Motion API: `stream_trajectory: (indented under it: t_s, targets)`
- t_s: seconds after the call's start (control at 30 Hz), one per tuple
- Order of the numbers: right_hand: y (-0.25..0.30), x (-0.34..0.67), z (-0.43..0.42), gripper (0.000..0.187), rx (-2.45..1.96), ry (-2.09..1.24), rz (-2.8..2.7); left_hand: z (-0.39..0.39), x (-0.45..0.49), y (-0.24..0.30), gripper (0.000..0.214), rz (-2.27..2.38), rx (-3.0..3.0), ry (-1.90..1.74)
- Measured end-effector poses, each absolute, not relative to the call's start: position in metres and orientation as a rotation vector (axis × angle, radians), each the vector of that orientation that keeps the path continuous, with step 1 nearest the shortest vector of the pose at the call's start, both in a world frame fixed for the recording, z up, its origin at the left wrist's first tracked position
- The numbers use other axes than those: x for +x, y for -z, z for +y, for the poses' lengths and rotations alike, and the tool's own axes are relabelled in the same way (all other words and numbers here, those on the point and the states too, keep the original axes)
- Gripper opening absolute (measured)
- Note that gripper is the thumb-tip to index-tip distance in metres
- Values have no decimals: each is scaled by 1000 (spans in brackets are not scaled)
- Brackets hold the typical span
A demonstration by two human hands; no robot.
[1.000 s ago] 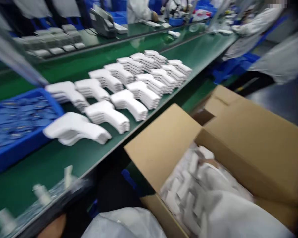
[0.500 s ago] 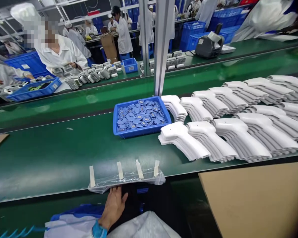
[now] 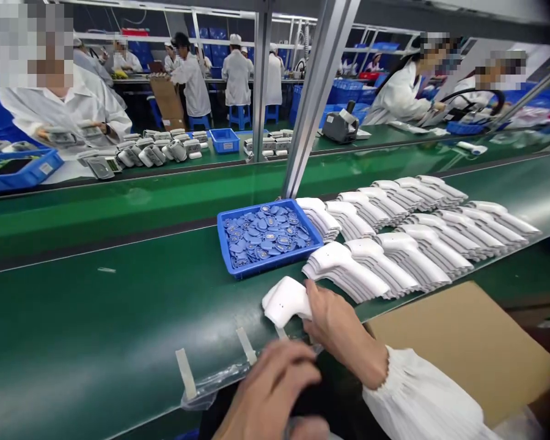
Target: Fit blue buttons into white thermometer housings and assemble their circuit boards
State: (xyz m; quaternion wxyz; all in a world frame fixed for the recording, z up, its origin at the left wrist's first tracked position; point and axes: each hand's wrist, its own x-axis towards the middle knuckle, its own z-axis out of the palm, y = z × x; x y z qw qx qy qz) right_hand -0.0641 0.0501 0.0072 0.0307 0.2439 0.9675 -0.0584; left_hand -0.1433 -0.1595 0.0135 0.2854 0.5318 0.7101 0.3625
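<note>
White shell [image 3: 285, 300] (smooth, bent) juts from one of the hands [image 3: 332, 315].

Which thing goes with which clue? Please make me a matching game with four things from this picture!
Things:
1. Right hand
2. Blue tray
3. Tape strips
4. Cardboard

Clues:
A. Stuck at the near edge of the green table
B. Gripping a white shell
C. Tan, in the picture's lower right
D. Filled with small blue pieces

Right pairs: 1-B, 2-D, 3-A, 4-C
</note>
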Motion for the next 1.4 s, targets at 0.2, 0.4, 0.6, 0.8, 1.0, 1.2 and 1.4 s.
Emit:
stream_trajectory:
  t_s: [0.2, 0.4, 0.6, 0.8, 1.0, 1.2, 1.4]
  targets:
    - [-12, -58, 63, 78, 727, 145, 3333, -94, -182, -11, 62, 2457, 1429, -883]
    - [-40, -25, 124, 62, 1073, -28, 3325, -75, -192, 0, 69, 2453, 1352, -644]
    - [-42, -47, 135, 52, 1281, -47, 2908, -77, -182, 2, 87, 2516, 1424, -805]
    - [-35, -70, 124, 45, 1356, -77, 2709, -62, -191, 1, 43, 2503, 1231, -594]
    - [-33, -71, 118, 50, 1384, -126, 2669, -49, -204, -23, 41, 2390, 1129, -347]
    - [-35, -58, 130, 44, 1478, -86, 2665, -27, -188, -30, 35, 2402, 1229, -350]
    - [-37, -49, 139, 51, 1483, 62, 2737, -9, -184, -22, 43, 2474, 1360, -398]
